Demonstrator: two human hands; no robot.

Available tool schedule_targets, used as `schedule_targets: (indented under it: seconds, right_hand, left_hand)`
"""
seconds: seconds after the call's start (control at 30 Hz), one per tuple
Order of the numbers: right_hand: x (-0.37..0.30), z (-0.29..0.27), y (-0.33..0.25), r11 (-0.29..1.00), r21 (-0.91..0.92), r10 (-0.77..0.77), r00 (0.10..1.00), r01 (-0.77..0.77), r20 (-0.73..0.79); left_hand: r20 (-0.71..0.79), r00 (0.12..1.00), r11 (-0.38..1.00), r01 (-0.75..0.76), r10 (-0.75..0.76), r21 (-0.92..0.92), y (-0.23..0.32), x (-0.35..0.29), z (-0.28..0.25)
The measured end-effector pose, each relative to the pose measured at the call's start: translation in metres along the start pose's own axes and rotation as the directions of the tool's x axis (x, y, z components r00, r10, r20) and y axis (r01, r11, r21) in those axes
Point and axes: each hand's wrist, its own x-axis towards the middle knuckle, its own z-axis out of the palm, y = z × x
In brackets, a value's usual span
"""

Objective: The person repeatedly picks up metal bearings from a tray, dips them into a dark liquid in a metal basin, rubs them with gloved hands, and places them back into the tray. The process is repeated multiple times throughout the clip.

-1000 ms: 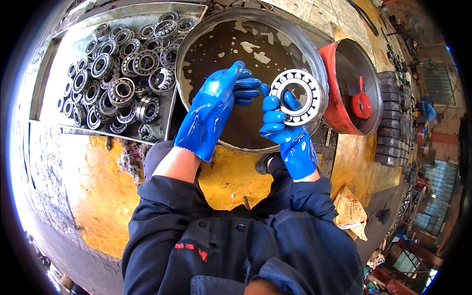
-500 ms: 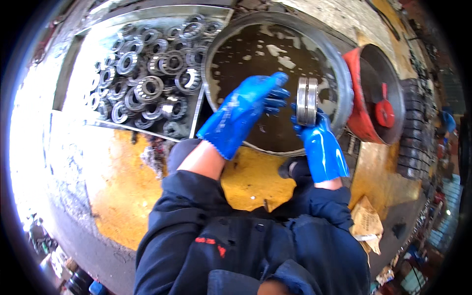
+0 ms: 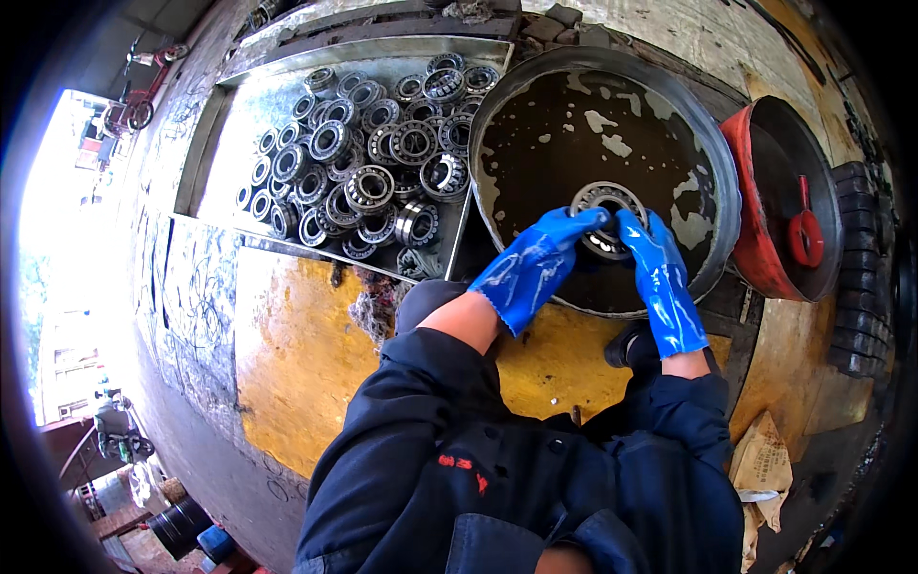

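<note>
A shiny steel roller bearing is held over a round metal tub of dark, murky liquid with pale foam patches. My left hand, in a wet blue rubber glove, grips its left side. In a matching glove, my right hand is closed on the bearing's right side. The ring's face is turned up, and its bore and rollers show between my fingers. Some fingertips are hidden behind the ring.
Left of the tub, a metal tray holds a heap of bearings. On the right stands a red basin with a red ring-shaped tool inside. Beyond it lies a stack of dark rings. Torn brown paper lies near my right side.
My left hand has come across to the bearing and taken hold of it. The bearing has turned from edge-on to face-up. The whole view has shifted, so the surroundings sit farther right.
</note>
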Motion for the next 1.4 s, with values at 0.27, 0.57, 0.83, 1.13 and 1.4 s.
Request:
schedule_targets:
  seconds: [0.27,0.57,0.83,1.13,1.4]
  right_hand:
    - [0.016,0.008,0.013,0.987,0.149,-0.081,0.987,0.061,0.139]
    - [0.003,-0.004,0.019,0.994,-0.049,-0.098,0.992,0.102,0.080]
    - [-0.008,-0.016,0.022,0.981,0.172,-0.090,0.996,0.094,-0.029]
    - [0.047,-0.042,0.034,0.996,0.057,0.083,0.976,-0.073,-0.202]
    - [0.169,-0.066,0.074,0.957,-0.167,0.152,0.899,-0.239,-0.411]
  left_hand:
    - [-0.299,0.929,0.973,-0.231,0.216,-0.015,0.068,-0.057,-0.038]
    - [-0.506,0.704,0.854,-0.498,0.498,0.147,0.162,-0.074,-0.147]
    - [-0.236,0.857,0.875,-0.481,0.459,-0.045,0.110,-0.027,-0.030]
    - [-0.323,0.780,0.818,-0.574,0.537,-0.026,0.111,-0.003,-0.056]
    - [-0.565,0.725,0.839,-0.534,0.394,-0.100,0.126,0.006,-0.049]
